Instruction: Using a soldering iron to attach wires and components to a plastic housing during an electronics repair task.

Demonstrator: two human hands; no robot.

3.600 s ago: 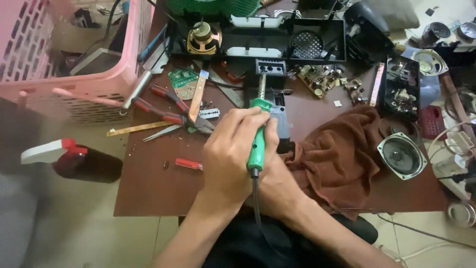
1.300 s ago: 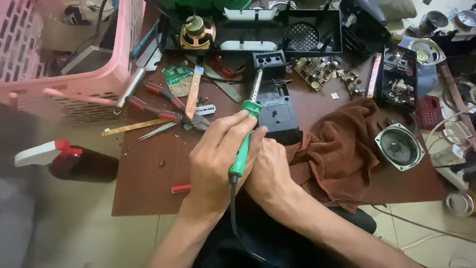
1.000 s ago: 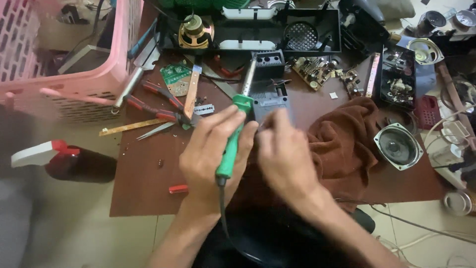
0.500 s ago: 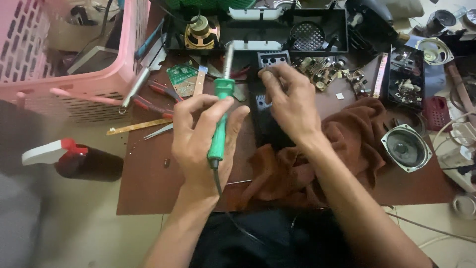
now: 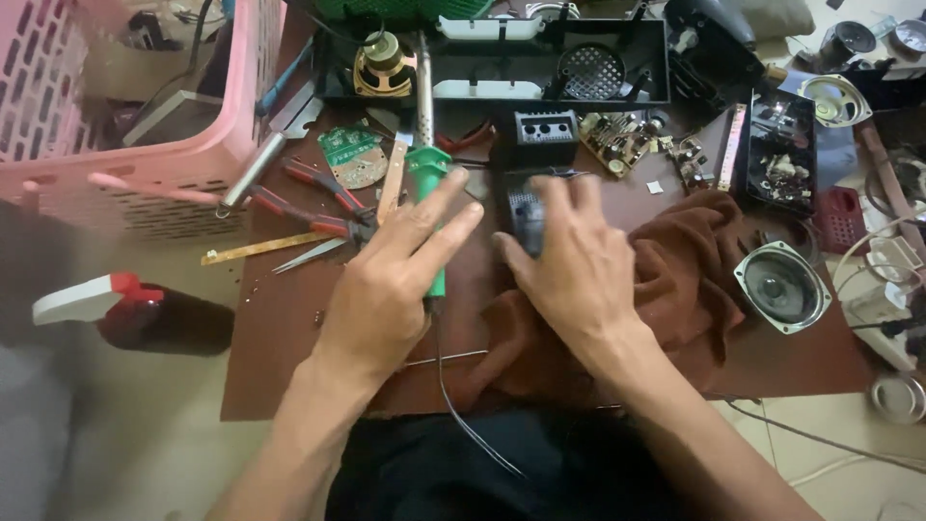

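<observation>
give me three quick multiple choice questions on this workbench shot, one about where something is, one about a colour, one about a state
1. Where does the pink basket stand?
A. at the far left of the table
B. on the brown cloth
C. at the right by the round speaker

2. What colour is the handle of the soldering iron?
A. red
B. green
C. yellow

3. How is the left hand holding the soldering iron?
A. lying flat, away from it
B. gripping it, metal tip pointing away from the person
C. gripping it, tip pointing at the person

Answers:
1. A, the basket fills the upper left corner, while the brown cloth and round speaker lie to the right.
2. B, the handle shows bright green between the fingers.
3. B, the fingers wrap the handle and the metal shaft runs up toward the far edge, while the right hand rests on a small dark part.
</observation>
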